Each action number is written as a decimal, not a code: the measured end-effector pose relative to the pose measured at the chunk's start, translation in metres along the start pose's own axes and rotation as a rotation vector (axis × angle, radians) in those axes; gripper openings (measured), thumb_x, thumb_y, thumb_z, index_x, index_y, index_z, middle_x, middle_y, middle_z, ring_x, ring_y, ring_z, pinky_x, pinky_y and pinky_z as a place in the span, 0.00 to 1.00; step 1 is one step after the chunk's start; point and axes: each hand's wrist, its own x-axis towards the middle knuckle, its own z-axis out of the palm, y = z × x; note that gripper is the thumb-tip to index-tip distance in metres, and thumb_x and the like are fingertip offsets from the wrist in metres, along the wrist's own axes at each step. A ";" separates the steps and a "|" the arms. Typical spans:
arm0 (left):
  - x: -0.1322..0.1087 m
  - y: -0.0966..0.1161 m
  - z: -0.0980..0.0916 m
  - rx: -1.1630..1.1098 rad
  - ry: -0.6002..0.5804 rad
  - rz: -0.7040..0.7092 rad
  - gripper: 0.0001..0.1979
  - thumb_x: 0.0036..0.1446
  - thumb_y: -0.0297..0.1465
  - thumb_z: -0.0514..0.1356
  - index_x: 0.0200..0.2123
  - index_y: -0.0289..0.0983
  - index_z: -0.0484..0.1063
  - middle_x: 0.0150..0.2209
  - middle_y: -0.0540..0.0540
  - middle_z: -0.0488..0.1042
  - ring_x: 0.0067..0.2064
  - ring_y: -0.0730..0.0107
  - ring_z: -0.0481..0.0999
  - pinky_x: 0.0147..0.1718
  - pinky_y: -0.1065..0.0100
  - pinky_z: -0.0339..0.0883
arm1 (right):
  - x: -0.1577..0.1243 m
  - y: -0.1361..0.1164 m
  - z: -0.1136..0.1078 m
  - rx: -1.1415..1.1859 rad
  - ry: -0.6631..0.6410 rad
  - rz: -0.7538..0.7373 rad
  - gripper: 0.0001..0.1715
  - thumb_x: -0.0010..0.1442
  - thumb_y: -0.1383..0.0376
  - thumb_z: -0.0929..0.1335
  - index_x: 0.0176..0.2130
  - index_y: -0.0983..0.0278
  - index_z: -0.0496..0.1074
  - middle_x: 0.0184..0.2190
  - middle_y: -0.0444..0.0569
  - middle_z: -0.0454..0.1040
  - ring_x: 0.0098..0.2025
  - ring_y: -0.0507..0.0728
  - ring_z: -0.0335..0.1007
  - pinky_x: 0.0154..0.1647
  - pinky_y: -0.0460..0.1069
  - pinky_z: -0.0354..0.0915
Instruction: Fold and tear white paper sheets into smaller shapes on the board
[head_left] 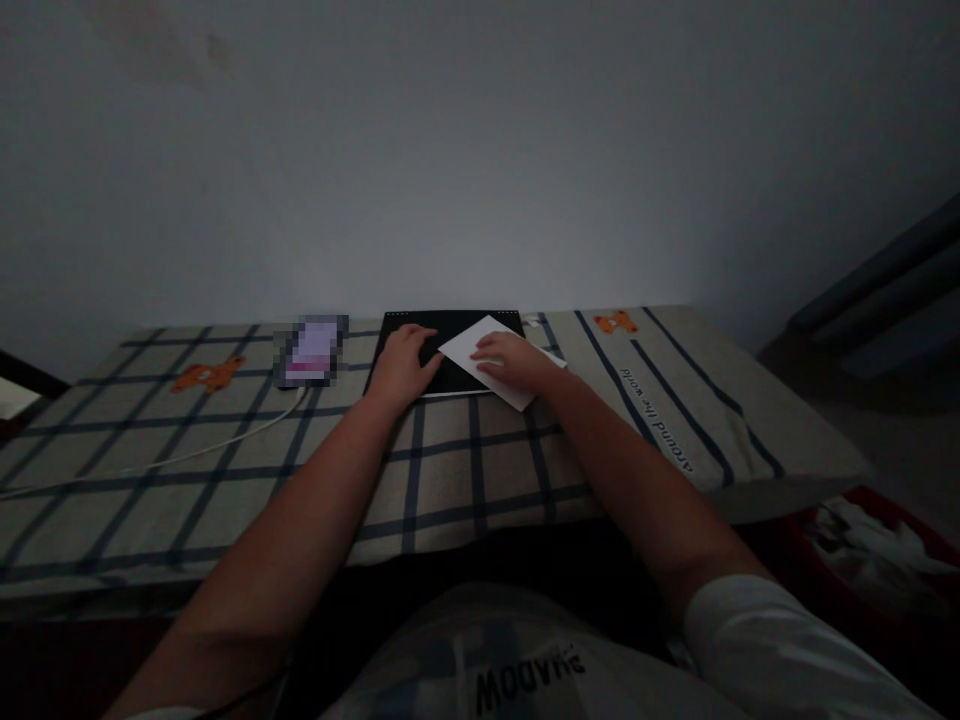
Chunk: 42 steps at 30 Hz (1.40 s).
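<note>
A dark pad (456, 330), with small marks like binding holes along its top edge, lies flat on the table against the wall. A white sheet of paper (489, 332) rests askew across its right part, one corner reaching past the pad's front edge. My left hand (406, 368) rests on the left side of the pad, thumb and fingers apart, holding nothing. Over the paper lies my right hand (516, 362), its fingers stretched across the sheet and pressing on it. My right hand covers part of the paper.
A checked tablecloth (442, 480) covers the table. To the left lies a phone (311, 350) with a lit, blurred screen and a white cable (225, 442). A small white object (533, 321) sits by the pad. A red bin (862, 500) holds crumpled white material at lower right.
</note>
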 end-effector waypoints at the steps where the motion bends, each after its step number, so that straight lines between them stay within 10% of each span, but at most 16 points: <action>1: -0.002 0.006 0.001 0.042 -0.068 0.033 0.17 0.59 0.34 0.63 0.51 0.36 0.78 0.54 0.36 0.75 0.58 0.47 0.71 0.62 0.51 0.62 | 0.002 -0.001 0.005 -0.005 -0.047 -0.020 0.18 0.68 0.64 0.67 0.52 0.65 0.80 0.58 0.58 0.75 0.60 0.63 0.69 0.64 0.57 0.61; 12: -0.012 0.043 0.002 0.489 -0.423 0.053 0.24 0.71 0.37 0.49 0.64 0.32 0.68 0.68 0.38 0.66 0.68 0.56 0.66 0.67 0.56 0.59 | 0.008 -0.012 0.024 -0.048 -0.105 -0.040 0.27 0.72 0.60 0.63 0.64 0.69 0.69 0.67 0.60 0.66 0.70 0.62 0.61 0.71 0.57 0.56; 33: -0.007 0.028 0.001 0.518 -0.473 -0.110 0.32 0.71 0.41 0.44 0.70 0.29 0.57 0.73 0.36 0.53 0.75 0.54 0.50 0.70 0.47 0.49 | 0.011 -0.022 0.032 -0.090 -0.169 -0.067 0.28 0.71 0.67 0.60 0.67 0.71 0.64 0.69 0.63 0.61 0.72 0.63 0.55 0.70 0.64 0.55; 42: -0.008 0.028 0.001 0.516 -0.508 -0.143 0.33 0.70 0.39 0.46 0.72 0.29 0.53 0.74 0.36 0.49 0.75 0.54 0.47 0.71 0.47 0.46 | 0.002 -0.015 0.013 -0.041 -0.223 -0.141 0.19 0.69 0.62 0.66 0.55 0.61 0.79 0.65 0.52 0.69 0.67 0.60 0.64 0.68 0.56 0.58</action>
